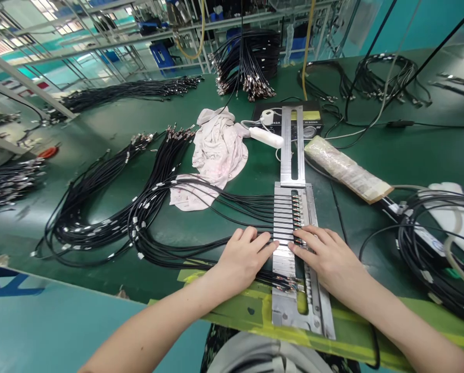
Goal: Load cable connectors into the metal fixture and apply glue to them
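Looped bundle: many thin black cables with white tags and metal-tipped ends [160, 173] lie toward nine and ten o'clock, the clock centred on the fixture and twelve pointing away from the person; probably kept there so that their lengths can trail in freely.
Cloth: a crumpled, pale pink fabric cloth [220, 150] sits at about ten-thirty, with a few cables crossing its near end.
Left hand: the bare left hand [240, 256], at nine o'clock, arches over the cables, thumb and forefinger reaching the fixture's left side, likely to steady them; whether it pinches one I cannot tell.
Cable row: black rubbery-looking cables [255, 203] cross the fixture, seemingly spaced by its grooves to stay parallel. They look slim and smooth, with shiny metallic tips in line along the opening; a group toward six o'clock lies bunched closer, its ends showing some colour.
Fixture: a long, silver, slotted metal fixture [285, 264] runs from twelve to six.
Right hand: the bare right hand [333, 259], at three o'clock, meets the cable ends with thumb and fingertips, perhaps to line them up; its grip is unclear.
Wrapped tool: a pale, film-wrapped flat block [348, 168] rests at one-thirty.
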The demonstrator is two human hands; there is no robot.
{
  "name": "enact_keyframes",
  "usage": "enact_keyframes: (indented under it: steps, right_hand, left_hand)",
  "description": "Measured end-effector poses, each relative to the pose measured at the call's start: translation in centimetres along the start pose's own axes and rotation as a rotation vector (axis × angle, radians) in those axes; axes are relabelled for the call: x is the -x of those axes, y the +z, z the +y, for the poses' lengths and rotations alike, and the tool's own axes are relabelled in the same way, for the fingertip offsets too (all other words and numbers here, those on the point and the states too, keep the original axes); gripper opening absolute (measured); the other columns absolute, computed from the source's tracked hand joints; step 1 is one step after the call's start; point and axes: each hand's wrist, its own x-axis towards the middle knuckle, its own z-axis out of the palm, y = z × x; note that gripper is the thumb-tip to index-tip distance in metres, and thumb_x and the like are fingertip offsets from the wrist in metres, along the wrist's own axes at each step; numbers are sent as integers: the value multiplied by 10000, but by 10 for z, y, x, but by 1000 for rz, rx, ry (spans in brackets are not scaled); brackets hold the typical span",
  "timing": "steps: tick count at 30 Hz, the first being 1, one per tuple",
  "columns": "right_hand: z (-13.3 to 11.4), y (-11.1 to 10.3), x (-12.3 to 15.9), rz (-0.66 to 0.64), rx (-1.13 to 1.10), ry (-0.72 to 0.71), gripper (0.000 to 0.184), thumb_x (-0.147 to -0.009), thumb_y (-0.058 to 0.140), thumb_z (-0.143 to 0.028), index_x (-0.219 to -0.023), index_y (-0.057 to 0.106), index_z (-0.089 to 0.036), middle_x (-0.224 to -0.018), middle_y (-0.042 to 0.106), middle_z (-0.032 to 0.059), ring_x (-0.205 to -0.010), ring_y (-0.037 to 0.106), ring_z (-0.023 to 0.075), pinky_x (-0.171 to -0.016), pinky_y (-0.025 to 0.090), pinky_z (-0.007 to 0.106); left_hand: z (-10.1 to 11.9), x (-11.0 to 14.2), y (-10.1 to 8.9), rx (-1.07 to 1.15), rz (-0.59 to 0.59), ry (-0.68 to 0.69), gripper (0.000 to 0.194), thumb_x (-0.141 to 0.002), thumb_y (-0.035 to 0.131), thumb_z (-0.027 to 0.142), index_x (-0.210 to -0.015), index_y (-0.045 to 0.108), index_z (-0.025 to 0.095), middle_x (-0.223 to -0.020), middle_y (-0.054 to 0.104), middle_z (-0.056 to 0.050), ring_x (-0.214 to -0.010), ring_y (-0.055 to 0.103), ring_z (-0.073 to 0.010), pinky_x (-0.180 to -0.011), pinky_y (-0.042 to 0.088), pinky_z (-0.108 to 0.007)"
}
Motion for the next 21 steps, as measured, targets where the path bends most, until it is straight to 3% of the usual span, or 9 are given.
enact_keyframes:
  steps: [3,6,9,13,18,21]
  right_hand:
    - [7,4,3,14,-76,12,476,-707,404,48,-1029,652,-199,-1129,602,117,-1093,486,277,-802,474,425]
    - [16,9,7,56,-221,37,473,-742,382,40,-1036,649,-217,-1182,564,109,-1113,488,256,-840,484,439]
    - [22,9,10,109,-342,74,424,-801,375,-3,-1076,622,-210,-1211,529,107,-1112,508,212,-900,485,407]
    - [20,4,10,95,-362,113,387,-833,389,-52,-1109,601,-221,-1199,525,99,-1100,525,209,-911,490,400]
    - [19,0,10,68,-388,122,366,-856,381,-75,-1128,582,-215,-1226,497,106,-1122,515,204,-931,482,376]
    - [22,-3,11,80,-401,143,358,-872,377,-88,-1145,567,-220,-1227,489,102,-1125,513,194,-938,477,359]
  left_hand:
    - [2,5,0,9,13,-6,444,-839,430,82,-1267,448,201,-1174,526,-81,-891,428,-229,-689,356,-353]
    - [2,15,-1,85,48,-58,259,-901,401,150,-1119,538,161,-1094,553,-90,-892,446,-218,-728,370,-346]
    - [-1,26,-5,213,-42,-76,209,-939,392,241,-901,579,157,-894,569,-56,-809,472,-186,-746,387,-328]
    - [-7,33,-11,362,-155,-68,235,-943,357,176,-808,550,163,-808,551,-27,-763,482,-158,-743,400,-289]
    - [-3,26,-17,535,-61,-233,201,-950,304,185,-844,475,181,-816,540,-15,-752,489,-146,-687,404,-260]
    - [0,15,-17,482,-20,-281,195,-945,282,183,-866,460,180,-828,548,-26,-752,500,-160,-690,404,-280]
